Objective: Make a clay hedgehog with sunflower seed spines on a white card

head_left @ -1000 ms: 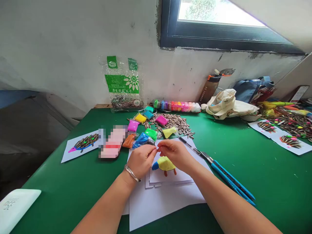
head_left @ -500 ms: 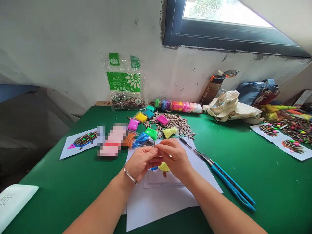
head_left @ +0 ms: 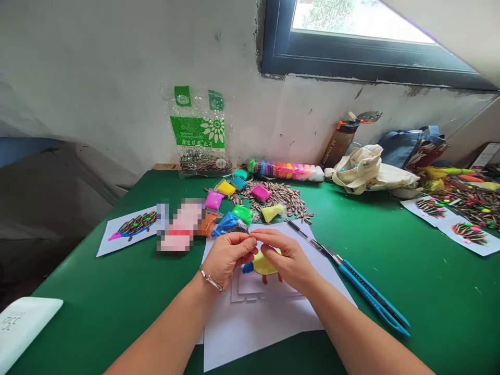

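My left hand [head_left: 230,258], with a metal bracelet at the wrist, has its thumb and fingers pressed together. Its fingertips meet those of my right hand [head_left: 283,258], which is also closed in a pinch; whatever lies between them is too small or hidden to name. Both hands hover over white paper [head_left: 265,333]. Beneath them a yellow clay shape [head_left: 264,263] with a blue clay part [head_left: 248,267] and small brown legs shows on a smaller sheet, partly covered by my right hand.
Sunflower seeds [head_left: 283,198] and clay packets [head_left: 242,213] lie behind the hands. A pen [head_left: 304,232] and a blue-handled cutter [head_left: 371,294] are at right. A hedgehog picture [head_left: 136,226] lies left, near a seed bag [head_left: 201,140]. A bottle [head_left: 339,143] stands by the wall.
My right hand has shifted slightly right and its fingers have straightened a little. More of the yellow shape and a second brown leg now show.
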`<state>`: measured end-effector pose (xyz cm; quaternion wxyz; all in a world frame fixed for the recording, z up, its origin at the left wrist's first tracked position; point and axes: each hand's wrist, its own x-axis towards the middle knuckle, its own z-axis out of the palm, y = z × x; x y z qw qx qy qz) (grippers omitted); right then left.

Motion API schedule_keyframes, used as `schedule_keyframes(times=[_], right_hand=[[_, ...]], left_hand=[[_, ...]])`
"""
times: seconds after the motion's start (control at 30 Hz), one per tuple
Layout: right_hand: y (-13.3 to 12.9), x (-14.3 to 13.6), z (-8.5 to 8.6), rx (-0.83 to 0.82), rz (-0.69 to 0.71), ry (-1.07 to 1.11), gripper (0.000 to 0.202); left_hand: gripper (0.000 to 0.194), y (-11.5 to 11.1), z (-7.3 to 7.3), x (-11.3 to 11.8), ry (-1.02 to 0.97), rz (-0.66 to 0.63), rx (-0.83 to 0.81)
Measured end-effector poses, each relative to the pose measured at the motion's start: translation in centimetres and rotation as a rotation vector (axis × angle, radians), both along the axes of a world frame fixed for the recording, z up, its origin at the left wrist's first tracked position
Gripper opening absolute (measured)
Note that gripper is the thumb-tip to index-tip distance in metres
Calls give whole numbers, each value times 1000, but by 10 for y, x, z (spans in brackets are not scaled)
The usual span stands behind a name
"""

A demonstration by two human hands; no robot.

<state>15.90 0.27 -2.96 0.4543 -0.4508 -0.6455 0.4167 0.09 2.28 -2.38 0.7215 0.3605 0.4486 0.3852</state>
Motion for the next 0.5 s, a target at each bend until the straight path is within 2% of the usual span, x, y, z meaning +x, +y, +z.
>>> schedule_keyframes(times=[0.23,0.33,0.5], right_hand=[[1,-4,1,-53,-43,72,18],[0,-5,2,-26,-63,54,19],[0,-3,1,17,-22,32,19]], left_hand=[[34,0,-5,1,-29,-55,19],[35,1,-5,2,-7,-30,9],[32,0,-4,2,11,-30,29]])
